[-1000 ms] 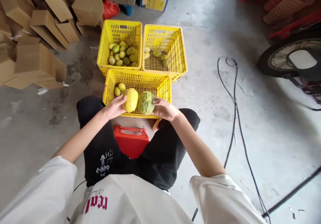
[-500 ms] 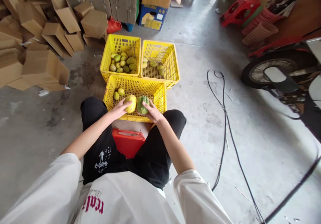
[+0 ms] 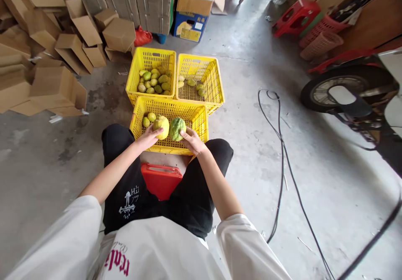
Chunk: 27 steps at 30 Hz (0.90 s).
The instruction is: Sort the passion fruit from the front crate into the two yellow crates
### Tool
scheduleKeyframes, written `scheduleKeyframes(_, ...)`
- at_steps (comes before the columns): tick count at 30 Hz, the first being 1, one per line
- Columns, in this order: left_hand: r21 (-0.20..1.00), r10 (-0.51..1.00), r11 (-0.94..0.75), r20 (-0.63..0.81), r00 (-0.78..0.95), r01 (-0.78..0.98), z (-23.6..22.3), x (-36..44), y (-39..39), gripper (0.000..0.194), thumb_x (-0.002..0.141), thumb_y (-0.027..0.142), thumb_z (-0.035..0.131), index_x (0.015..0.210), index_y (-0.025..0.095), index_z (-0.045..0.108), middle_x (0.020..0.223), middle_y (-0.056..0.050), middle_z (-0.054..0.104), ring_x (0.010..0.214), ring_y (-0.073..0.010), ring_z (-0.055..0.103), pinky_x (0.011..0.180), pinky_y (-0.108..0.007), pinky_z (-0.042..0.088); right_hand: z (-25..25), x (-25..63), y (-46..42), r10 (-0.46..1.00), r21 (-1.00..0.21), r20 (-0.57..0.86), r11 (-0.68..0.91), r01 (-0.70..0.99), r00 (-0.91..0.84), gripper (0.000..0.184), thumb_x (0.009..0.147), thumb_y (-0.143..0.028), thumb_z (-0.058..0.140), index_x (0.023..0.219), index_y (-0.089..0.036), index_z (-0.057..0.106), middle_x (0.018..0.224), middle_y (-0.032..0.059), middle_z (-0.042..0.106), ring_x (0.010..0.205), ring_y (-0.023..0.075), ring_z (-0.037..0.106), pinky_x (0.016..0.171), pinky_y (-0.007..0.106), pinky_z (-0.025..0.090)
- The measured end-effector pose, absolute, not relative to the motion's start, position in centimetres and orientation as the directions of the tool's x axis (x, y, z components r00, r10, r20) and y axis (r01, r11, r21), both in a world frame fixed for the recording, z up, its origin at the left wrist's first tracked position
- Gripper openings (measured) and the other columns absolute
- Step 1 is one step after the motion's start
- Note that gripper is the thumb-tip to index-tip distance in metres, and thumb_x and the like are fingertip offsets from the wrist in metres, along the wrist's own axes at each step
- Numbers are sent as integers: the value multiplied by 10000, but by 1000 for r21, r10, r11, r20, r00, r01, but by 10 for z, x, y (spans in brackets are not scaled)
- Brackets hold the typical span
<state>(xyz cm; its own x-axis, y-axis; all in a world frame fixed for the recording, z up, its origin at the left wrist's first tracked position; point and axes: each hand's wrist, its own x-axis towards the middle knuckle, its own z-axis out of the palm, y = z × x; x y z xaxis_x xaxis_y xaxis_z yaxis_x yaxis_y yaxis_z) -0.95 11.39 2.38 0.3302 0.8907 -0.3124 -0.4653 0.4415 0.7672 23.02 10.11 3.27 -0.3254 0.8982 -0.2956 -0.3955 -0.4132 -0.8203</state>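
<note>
My left hand is closed around a pale yellow melon-like fruit. Beside it, my right hand grips a bumpy green fruit, its thumb resting on the near side. Both fruits are held up over the near yellow crate, a small gap between them. Two smaller yellow-green fruits lie in that crate's left part. Behind stand two more crates: the left yellow crate holds several green and yellow fruits, while the right yellow crate has a few fruits.
Open cardboard boxes are piled on the left. A red plastic stool shows between my knees. Black cable lies on the floor to the right, near a motorbike wheel. A blue carton stands behind the crates.
Both fruits have moved slightly apart and a little to the left, and more of the green fruit's surface shows. The whole view has shifted slightly.
</note>
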Motion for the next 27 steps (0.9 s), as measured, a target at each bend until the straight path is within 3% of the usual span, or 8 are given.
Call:
scheduleKeyframes(5,767,868,473,-319,381,-434,26,-6,109,853,690,417,1112,1440,257,738,1368,-87,845,1525,-338,703,1335,-493,534,31,225,100,912,-823,-268,-384,-419,-309,822,636,-697,1108,1235,-300,707,1304,83,831,1393,355,749,1115,514,690)
scheduleKeyframes(9,750,869,483,-347,352,-453,32,-1,106,744,845,318,973,1538,281,704,1406,-92,839,1486,-319,731,1319,-508,566,34,225,95,911,-820,-292,-395,-413,-293,860,660,-621,1118,1316,-379,617,1410,27,756,1375,308,750,1052,499,727)
scheduleKeyframes(14,713,869,495,-391,304,-497,37,2,107,576,983,292,734,1556,254,689,1453,-122,817,1501,-322,722,1279,-515,612,37,222,96,921,-842,-318,-383,-380,-224,832,702,-576,1079,1356,-396,596,1410,28,738,1271,284,753,945,432,736)
scheduleKeyframes(19,720,874,486,-418,249,-495,36,2,109,438,934,276,842,1350,243,709,1475,-111,798,1562,-324,678,1312,-515,597,36,224,103,910,-791,-353,-413,-450,-216,598,810,-549,883,1326,-386,628,1429,16,772,1334,311,736,1003,480,727)
scheduleKeyframes(22,739,875,483,-431,222,-470,35,-2,109,428,884,270,923,1247,238,698,1451,-95,809,1525,-312,706,1313,-519,603,37,227,103,894,-758,-363,-448,-474,-264,511,789,-462,836,1255,-371,648,1406,5,795,1374,324,730,1026,510,725)
scheduleKeyframes(27,767,886,463,-403,227,-445,35,-6,110,652,836,274,982,1431,238,719,1346,-86,852,1439,-317,769,1306,-487,598,42,227,98,891,-792,-361,-448,-414,-275,608,750,-484,989,1264,-332,702,1352,42,815,1348,327,754,1053,479,708)
